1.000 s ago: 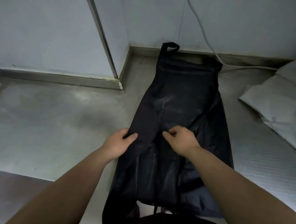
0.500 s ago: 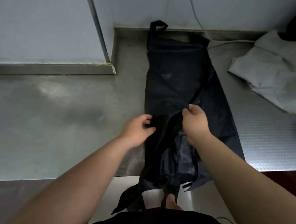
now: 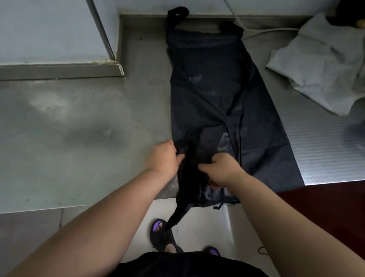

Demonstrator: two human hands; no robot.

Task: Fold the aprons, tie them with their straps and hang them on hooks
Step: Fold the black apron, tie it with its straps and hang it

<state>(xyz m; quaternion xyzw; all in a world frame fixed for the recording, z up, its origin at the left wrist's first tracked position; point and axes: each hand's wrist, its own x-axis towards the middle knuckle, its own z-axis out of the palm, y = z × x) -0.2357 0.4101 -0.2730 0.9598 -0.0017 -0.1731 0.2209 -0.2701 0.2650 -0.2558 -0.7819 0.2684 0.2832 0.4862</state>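
Left hand (image 3: 164, 158) and right hand (image 3: 222, 169) pinch bunched apron (image 3: 219, 93) fabric, fingers curled, at steel counter (image 3: 69, 141) edge; crumpled grey sheet (image 3: 324, 68) lies right, apart

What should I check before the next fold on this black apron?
1. The left hand grips the black apron at its near end: ok.
2. The right hand grips it too: ok.
3. Apron's far half flat on the steel counter: ok.
4. The strap up on the counter: not ok, it hangs over the edge.
5. The white cable clear of the apron's far corner: cannot tell.
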